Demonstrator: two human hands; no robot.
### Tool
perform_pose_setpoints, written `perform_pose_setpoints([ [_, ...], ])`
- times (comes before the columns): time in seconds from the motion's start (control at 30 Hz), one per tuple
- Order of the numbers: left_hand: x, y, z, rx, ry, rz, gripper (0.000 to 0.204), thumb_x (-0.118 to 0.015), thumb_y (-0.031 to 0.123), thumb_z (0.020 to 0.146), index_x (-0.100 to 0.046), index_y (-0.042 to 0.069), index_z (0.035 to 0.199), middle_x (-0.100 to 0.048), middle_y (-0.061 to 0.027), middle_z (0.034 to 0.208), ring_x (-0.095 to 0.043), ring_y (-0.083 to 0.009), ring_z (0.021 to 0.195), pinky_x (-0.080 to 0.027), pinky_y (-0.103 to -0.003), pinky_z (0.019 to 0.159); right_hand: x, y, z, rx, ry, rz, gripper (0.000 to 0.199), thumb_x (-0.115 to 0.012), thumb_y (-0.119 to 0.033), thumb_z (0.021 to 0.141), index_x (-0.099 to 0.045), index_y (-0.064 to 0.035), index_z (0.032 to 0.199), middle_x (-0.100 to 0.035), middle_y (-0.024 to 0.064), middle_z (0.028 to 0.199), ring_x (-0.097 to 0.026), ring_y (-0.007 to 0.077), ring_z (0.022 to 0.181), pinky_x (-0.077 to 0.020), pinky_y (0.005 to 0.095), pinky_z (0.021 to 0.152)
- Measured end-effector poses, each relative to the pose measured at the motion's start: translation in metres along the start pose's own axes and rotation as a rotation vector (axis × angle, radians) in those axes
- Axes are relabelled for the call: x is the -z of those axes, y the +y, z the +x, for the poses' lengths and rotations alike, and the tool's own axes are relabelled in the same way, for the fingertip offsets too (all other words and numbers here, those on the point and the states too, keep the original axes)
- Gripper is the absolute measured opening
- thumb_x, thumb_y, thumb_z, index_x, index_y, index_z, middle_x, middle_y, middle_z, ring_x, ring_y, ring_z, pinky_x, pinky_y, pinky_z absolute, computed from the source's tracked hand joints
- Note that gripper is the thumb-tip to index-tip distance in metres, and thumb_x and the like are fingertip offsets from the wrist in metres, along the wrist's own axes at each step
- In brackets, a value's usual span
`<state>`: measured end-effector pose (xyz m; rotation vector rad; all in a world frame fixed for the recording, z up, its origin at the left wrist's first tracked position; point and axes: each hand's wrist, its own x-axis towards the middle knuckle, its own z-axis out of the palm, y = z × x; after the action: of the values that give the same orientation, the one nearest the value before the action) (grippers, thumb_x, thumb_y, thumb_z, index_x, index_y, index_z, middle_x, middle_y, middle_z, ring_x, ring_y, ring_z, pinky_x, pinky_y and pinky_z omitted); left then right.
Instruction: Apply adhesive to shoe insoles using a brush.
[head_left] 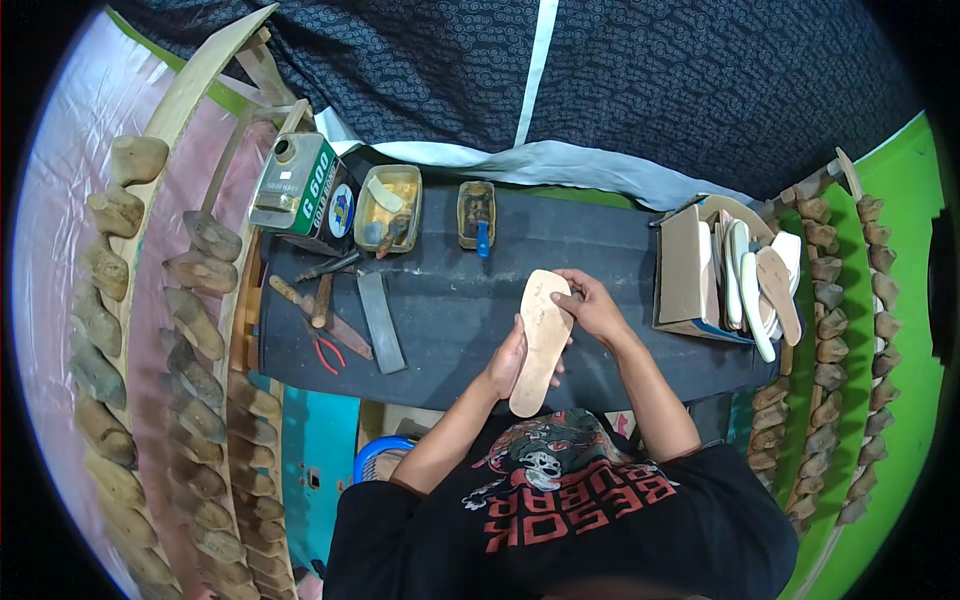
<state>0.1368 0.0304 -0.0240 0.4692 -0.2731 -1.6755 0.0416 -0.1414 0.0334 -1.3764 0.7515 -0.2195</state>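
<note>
While both hands grip it, the tan insole [541, 340] hangs above the dark counter [450, 300].
The left hand [508, 362] clasps its side and the right hand [588, 305] pinches its toe; a loosened grip could likely drop it.

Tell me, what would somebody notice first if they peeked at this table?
Probably the tan shoe sole in the middle, held over the dark table by the left hand and right hand. Next, the rows of wooden shoe forms on the left rack, and the green glue can at the table's back-left corner.
</note>
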Motion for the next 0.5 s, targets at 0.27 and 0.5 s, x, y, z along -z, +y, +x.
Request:
perform_pose_setpoints([
  [0.27, 0.039, 0.017, -0.016, -0.033, 0.129, -0.092, 0.081, -0.020, 0.073, 0.098, -0.046, 0.011, 0.143, -0.063, -0.0135, 0.123, -0.068, -0.0248, 0.085, -0.060, -0.041, 0.064, -0.041, -0.021, 0.049, 0.342, 0.185, -0.644, 0.051, -0.077, -0.010, 0.080, -0.059, -0.0059, 0.128, -0.058, 0.0112, 0.106, -0.057, 0.0207, 0.080, -0.0501, 0.0329, 0.072],
  [0.5, 0.054, 0.016, -0.025, -0.085, 0.197, -0.248, 0.081, -0.022, 0.074, 0.097, -0.048, 0.012, 0.142, -0.064, -0.0125, 0.119, -0.068, -0.0253, 0.084, -0.059, -0.042, 0.064, -0.080, -0.044, 0.092, 0.424, 0.141, -0.825, 0.058, -0.077, -0.011, 0.079, -0.059, -0.0136, 0.134, -0.056, 0.0129, 0.104, -0.062, 0.0324, 0.091, -0.0508, 0.0433, 0.082],
])
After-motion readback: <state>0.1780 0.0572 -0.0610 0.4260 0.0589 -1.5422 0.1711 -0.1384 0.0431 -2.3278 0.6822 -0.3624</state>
